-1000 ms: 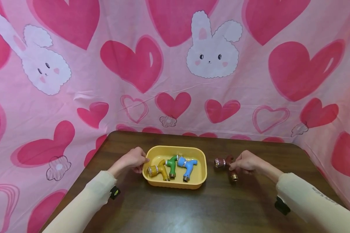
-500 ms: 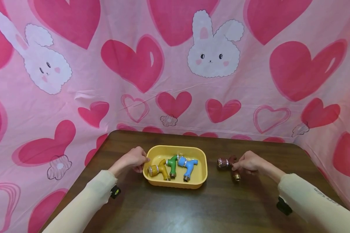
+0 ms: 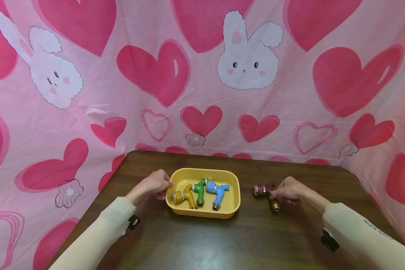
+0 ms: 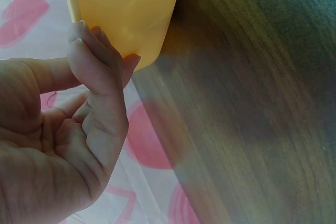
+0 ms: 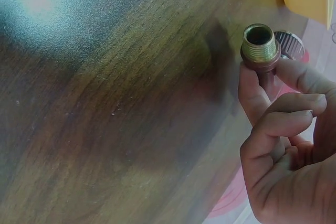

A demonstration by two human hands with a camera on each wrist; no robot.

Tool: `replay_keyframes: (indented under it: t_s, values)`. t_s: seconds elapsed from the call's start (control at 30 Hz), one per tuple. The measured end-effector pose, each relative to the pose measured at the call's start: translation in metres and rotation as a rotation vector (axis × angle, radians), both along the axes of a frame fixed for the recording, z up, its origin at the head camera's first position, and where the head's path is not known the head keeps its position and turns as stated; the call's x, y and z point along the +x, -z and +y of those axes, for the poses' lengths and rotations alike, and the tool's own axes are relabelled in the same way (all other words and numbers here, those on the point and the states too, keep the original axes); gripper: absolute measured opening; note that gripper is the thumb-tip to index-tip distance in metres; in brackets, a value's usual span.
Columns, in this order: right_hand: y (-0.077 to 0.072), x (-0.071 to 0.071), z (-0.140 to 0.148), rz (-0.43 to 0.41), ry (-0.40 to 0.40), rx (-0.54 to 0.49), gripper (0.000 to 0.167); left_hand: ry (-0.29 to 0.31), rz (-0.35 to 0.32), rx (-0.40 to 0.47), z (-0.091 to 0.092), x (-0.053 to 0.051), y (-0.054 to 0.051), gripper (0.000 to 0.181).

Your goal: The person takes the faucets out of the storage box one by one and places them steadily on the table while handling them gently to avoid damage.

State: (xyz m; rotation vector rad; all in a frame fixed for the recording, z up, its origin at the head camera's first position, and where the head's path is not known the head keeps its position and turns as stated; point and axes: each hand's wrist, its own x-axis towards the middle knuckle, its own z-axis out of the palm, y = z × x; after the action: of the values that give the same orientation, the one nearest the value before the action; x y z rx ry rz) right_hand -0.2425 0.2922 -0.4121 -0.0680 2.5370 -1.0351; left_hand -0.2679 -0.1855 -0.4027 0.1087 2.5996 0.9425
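Observation:
My left hand pinches the left rim of a yellow plastic tray; the left wrist view shows thumb and fingers on either side of the tray wall. Inside lie a yellow faucet, a green faucet and a blue faucet, side by side. To the right of the tray, my right hand holds a dark red faucet between thumb and fingers. Its brass threaded end faces the right wrist camera, and the ribbed knob shows behind. Part of its body is hidden by fingers.
Both hands are over a dark brown wooden table with rounded far corners. Pink cloth printed with hearts and rabbits hangs close behind the table and along its sides.
My right hand and the dark red faucet have shifted slightly to the right, away from the tray. The left hand, tray and the faucets inside have stayed in place.

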Motion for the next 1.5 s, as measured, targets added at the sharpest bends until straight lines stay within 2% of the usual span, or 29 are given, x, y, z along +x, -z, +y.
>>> replay_keyframes:
  t_s: [0.33, 0.97, 1.5]
  values:
    - [0.0057, 0.0015, -0.0021, -0.003, 0.021, -0.005, 0.025, 0.007, 0.002, -0.017, -0.0024, -0.0005, 0.0044, 0.022]
    - [0.0061, 0.0021, -0.0029, 0.012, 0.024, 0.015, 0.025, -0.004, -0.001, -0.018, -0.0009, -0.0007, 0.0013, 0.02]
    - [0.01, 0.0034, -0.0014, -0.008, 0.017, 0.048, 0.029, -0.002, 0.0, -0.013, -0.0013, -0.002, 0.0047, 0.022]
